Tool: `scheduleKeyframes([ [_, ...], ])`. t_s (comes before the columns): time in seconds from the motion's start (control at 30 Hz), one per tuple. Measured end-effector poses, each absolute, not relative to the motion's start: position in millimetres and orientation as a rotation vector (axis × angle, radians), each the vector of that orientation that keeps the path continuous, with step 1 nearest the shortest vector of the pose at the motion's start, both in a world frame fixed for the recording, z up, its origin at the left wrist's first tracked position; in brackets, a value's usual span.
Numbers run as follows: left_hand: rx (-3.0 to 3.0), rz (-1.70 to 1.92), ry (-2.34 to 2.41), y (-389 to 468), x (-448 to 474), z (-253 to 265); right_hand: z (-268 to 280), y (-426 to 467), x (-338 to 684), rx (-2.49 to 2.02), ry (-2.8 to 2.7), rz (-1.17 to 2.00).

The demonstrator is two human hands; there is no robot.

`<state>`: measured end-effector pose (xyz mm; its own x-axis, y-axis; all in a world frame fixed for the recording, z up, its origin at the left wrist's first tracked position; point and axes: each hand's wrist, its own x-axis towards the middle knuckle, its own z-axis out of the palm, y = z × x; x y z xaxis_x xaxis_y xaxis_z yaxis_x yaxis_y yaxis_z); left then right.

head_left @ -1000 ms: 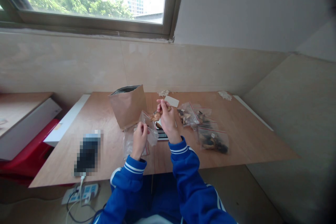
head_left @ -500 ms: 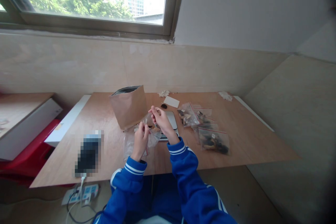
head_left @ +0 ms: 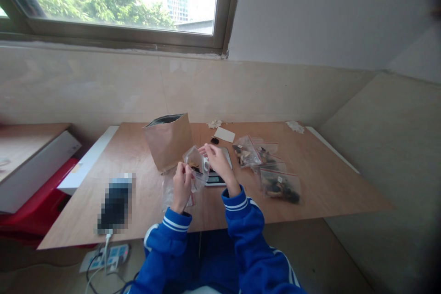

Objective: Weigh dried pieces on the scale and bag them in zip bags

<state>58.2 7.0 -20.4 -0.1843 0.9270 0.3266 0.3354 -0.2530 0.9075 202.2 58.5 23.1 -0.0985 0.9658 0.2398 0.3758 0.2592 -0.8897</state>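
Observation:
My left hand [head_left: 182, 184] is closed on the near left edge of a clear zip bag [head_left: 196, 183] with yellowish-brown and dark dried pieces inside. The bag is tilted up over the table. My right hand [head_left: 217, 161] pinches at the bag's far right edge, its fingertips partly hidden. Under that hand lies a digital scale [head_left: 215, 181], its display facing me and much of its plate covered. Just behind it sits a small dark oval thing [head_left: 215, 140]. More clear plastic bags [head_left: 168, 193] lie flat beneath my left hand.
An open brown paper pouch [head_left: 168, 142] stands to the left. Several filled zip bags [head_left: 280, 186] are piled on the right. A white card [head_left: 224, 134] lies behind the scale. A phone-like device [head_left: 115, 204], blurred out, is plugged in at the left front of the table [head_left: 330, 188].
The zip bag has come up between my hands and shows its contents more plainly. My right hand has shifted slightly right and down, uncovering the scale's display.

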Motion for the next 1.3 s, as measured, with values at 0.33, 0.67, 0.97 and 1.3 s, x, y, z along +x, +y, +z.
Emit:
scheduleKeyframes([
  [0.33,1.509,1.501,1.462,5,56,-19,-74,84,225,-1.736,-2.141,0.396],
  [0.67,1.490,1.495,1.484,5,53,-16,-72,93,228,-1.619,-1.942,0.304],
  [0.97,1.460,1.456,1.459,4,58,-18,-5,73,210,-1.184,-1.477,0.605],
  [1.3,1.462,1.450,1.469,3,51,-20,-29,141,241,-1.635,-1.589,0.425],
])
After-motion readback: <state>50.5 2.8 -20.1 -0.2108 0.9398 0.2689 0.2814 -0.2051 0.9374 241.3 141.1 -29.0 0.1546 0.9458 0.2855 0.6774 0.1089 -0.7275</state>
